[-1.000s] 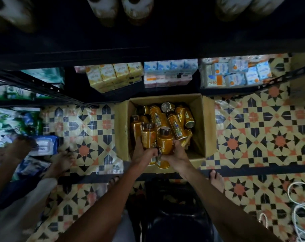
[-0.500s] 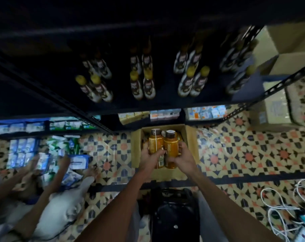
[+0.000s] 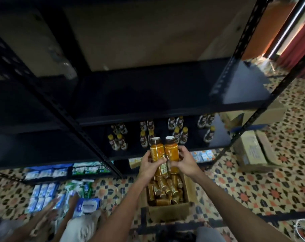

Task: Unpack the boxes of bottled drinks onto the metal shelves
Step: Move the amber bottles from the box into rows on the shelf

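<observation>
The left hand [image 3: 149,165] and the right hand [image 3: 185,163] hold two orange bottles upright, side by side and touching, just above the open cardboard box [image 3: 167,211] on the tiled floor [image 3: 253,189]. The left hand's fingers [image 3: 147,157] are curled round the left bottle [image 3: 156,151], the right hand's fingers [image 3: 182,151] round the right bottle [image 3: 171,150], and the thumbs come close together over the labels in front. Both bottles have dark caps. More orange bottles [image 3: 165,189] lie jumbled inside the box. The held pair is level with the front edge of a lower metal shelf [image 3: 220,137], where brown bottles with yellow caps [image 3: 180,135] stand in pairs. Above that is a bare dark shelf [image 3: 148,95]. At the lower left another person's hand [image 3: 43,215], blurred, reaches among packs of wipes [image 3: 87,206] on the floor. Closed cartons [image 3: 249,151] sit on the floor to the right of the shelving
</observation>
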The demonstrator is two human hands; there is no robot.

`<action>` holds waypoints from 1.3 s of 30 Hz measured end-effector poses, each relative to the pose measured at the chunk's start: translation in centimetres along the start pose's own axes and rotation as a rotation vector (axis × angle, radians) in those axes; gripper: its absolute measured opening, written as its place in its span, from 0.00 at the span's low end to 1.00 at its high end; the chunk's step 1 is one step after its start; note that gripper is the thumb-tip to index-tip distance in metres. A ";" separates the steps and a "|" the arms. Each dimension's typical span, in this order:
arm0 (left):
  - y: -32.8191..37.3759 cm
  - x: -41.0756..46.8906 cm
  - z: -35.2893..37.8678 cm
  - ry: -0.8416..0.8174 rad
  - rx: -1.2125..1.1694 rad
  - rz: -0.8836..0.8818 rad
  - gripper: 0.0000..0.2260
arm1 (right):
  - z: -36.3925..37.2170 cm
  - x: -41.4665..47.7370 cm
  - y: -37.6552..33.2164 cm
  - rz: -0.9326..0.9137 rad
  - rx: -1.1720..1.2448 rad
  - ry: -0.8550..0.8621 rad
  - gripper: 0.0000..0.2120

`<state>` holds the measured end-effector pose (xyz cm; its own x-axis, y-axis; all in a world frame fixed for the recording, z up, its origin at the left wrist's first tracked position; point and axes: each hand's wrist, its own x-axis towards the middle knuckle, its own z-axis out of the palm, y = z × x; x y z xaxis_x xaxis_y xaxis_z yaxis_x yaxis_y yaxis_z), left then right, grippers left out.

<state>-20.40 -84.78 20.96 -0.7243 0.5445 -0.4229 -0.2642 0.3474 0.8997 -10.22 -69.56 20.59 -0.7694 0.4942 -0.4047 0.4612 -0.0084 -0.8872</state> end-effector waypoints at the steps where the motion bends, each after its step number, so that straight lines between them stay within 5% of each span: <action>1: 1.1 0.0 -0.1 0.004 0.016 0.022 0.21 | -0.6 -0.1 -1.2 -0.022 0.007 -0.010 0.36; 8: 8.4 -0.1 0.5 0.092 0.011 0.178 0.26 | -4.7 0.7 -7.9 -0.198 -0.019 -0.055 0.35; 19: 18.0 2.5 -4.8 0.112 0.122 0.473 0.20 | -4.0 3.6 -18.0 -0.417 -0.037 0.060 0.34; 27: 21.4 7.2 -7.8 0.093 0.244 0.510 0.24 | -2.1 7.6 -21.3 -0.412 -0.036 0.172 0.37; 39: 22.9 13.7 -3.8 0.153 0.274 0.423 0.17 | -4.9 14.4 -21.0 -0.384 -0.069 0.185 0.31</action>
<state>-38.80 -72.31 36.20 -0.8218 0.5697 0.0106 0.2332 0.3193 0.9185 -28.85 -58.05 34.51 -0.8020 0.5973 0.0042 0.1901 0.2619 -0.9462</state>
